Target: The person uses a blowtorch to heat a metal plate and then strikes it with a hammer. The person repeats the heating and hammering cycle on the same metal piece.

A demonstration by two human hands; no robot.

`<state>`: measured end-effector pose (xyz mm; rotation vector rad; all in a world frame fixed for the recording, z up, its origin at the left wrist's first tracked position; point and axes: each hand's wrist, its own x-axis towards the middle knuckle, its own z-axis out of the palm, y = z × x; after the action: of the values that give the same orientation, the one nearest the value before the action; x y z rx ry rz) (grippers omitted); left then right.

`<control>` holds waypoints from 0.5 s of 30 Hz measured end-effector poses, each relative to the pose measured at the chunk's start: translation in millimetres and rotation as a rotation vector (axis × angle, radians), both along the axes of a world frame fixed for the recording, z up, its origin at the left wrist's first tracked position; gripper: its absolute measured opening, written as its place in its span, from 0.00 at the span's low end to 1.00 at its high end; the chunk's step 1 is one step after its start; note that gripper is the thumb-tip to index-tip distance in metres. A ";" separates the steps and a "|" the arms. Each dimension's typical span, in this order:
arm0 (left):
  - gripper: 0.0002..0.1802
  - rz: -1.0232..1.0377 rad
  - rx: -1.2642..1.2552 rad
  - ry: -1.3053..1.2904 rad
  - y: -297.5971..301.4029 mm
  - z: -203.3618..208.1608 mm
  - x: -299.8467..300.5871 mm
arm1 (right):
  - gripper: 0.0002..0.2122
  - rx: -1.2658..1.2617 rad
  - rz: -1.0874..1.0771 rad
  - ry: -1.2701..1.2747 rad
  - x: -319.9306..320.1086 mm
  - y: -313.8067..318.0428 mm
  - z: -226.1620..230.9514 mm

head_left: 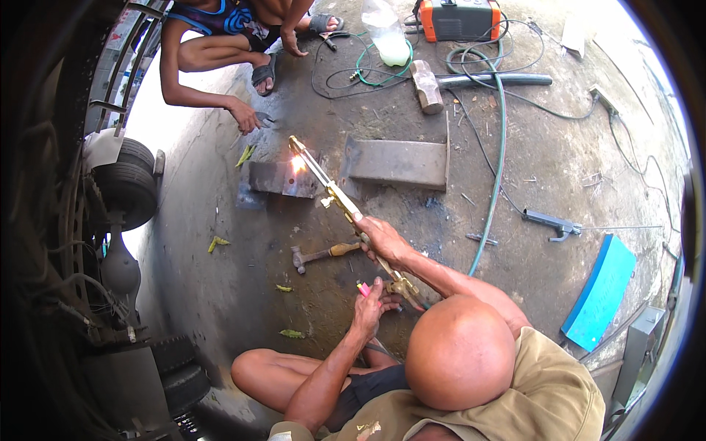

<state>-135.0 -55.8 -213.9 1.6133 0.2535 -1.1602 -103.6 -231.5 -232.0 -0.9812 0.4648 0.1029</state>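
Neither of my hands shows; the arms at the lower edge belong to a seated person whose bare crown (460, 353) is below me. That person's right hand (384, 241) grips a brass and silver cutting torch (340, 197). Their left hand (370, 312) is by the torch's rear end, with a pink lighter-like object (362, 289) in its fingers. A bright orange glow (298, 163) shows beside the torch head, over a dark steel piece (268, 178). At upper left a second person crouches, one hand (245, 116) reaching toward the steel with a small dark object at the fingertips.
A steel channel (397, 160) lies right of the glow. Around it are a sledgehammer head (426, 87), a claw hammer (323, 254), a green hose (500, 147), an electrode holder (551, 223), an orange machine (461, 20) and a blue plate (601, 292). Vehicle wheels (125, 184) stand at left.
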 end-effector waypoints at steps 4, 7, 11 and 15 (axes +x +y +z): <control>0.32 0.002 -0.057 -0.049 -0.3 2.6 1.5 | 0.32 0.037 -0.001 -0.001 2.1 -1.7 7.3; 0.33 0.000 -0.093 -0.084 -2.2 5.7 1.8 | 0.31 0.053 -0.010 0.000 4.1 -3.2 7.7; 0.33 -0.002 -0.118 -0.112 -4.6 9.5 2.9 | 0.31 0.057 -0.020 0.012 7.0 -5.4 12.7; 0.32 0.007 -0.134 -0.114 -6.5 13.3 3.1 | 0.30 0.063 -0.036 0.008 8.7 -3.5 12.2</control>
<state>-131.9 -62.3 -200.7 1.5530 0.1059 -1.0538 -94.9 -235.1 -219.9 -0.9110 0.4835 0.0882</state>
